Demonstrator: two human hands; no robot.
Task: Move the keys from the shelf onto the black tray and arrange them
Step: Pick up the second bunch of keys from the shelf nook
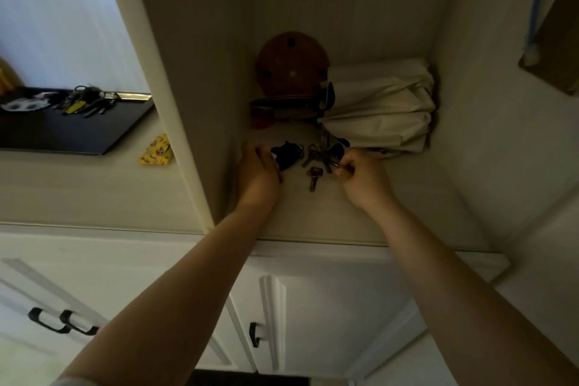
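Both hands reach into a dim shelf niche. My left hand closes on a black key fob bunch at the left of the shelf. My right hand pinches the ring end of a bunch of metal keys. A single brown key lies loose on the shelf between my hands. The black tray sits on the counter to the left, outside the niche, with a bunch of keys with a yellow tag lying at its far edge.
At the back of the niche stand a round wooden board, a folded white cloth bundle and a dark flat object. A yellow patterned pouch lies on the counter beside the tray. The niche's left wall separates shelf and tray. White cabinet doors lie below.
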